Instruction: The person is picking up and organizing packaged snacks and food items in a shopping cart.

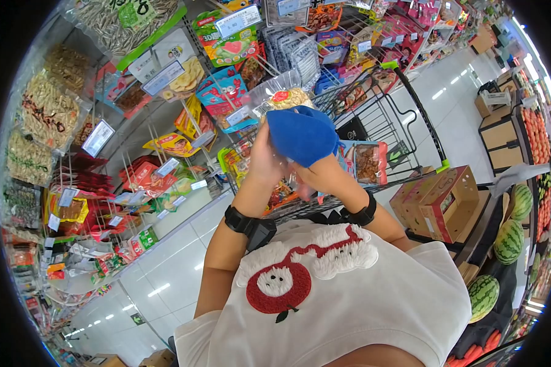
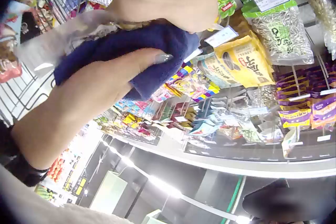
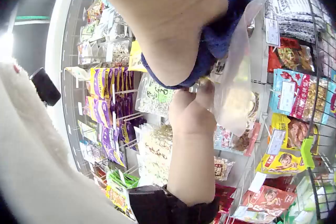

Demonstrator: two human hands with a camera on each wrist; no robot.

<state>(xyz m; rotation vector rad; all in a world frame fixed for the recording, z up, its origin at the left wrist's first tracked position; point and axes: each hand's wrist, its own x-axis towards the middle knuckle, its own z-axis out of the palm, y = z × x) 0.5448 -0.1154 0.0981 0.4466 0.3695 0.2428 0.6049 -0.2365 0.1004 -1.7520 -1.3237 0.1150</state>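
Note:
Both hands are together over the shopping cart, at a blue cloth and a clear plastic bag of pale dried food. The left hand grips the bag's side beneath the cloth's left edge. My right hand holds the cloth from the lower right; in the left wrist view its thumb lies along the cloth, curled over it. Seen from the right wrist, the bag's clear plastic edge hangs beside the cloth, and the left hand reaches up to it from below.
A wire shopping cart with packaged snacks, including a bag of brown pieces, stands just ahead. Racks of hanging snack bags fill the left and front. At right are a cardboard box and watermelons.

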